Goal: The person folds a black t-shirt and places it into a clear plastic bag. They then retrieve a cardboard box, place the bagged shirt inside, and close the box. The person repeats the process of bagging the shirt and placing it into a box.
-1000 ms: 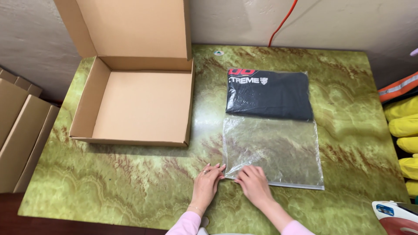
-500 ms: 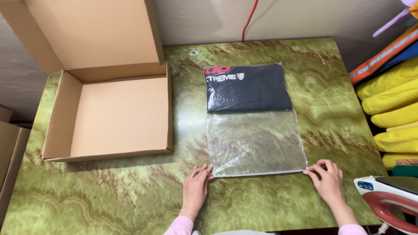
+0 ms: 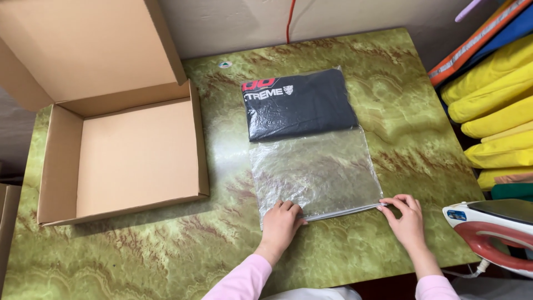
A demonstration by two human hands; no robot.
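A clear plastic bag (image 3: 316,169) lies flat near the middle of the table (image 3: 388,105), a folded dark garment (image 3: 300,105) filling its far half, the near half transparent. The left hand (image 3: 280,225) presses fingers down on the bag's near left corner; the right hand (image 3: 405,216) pinches the near right corner between its fingertips. Toward the left edge sits an open cardboard box (image 3: 139,158), its lid (image 3: 83,44) standing up at the back. The tabletop is glossy, green marbled with brown veins. An iron (image 3: 491,233) rests off the near right corner. Stacked yellow cloth (image 3: 494,116) lies beyond the right edge, and a red cord (image 3: 288,19) hangs down the wall behind.
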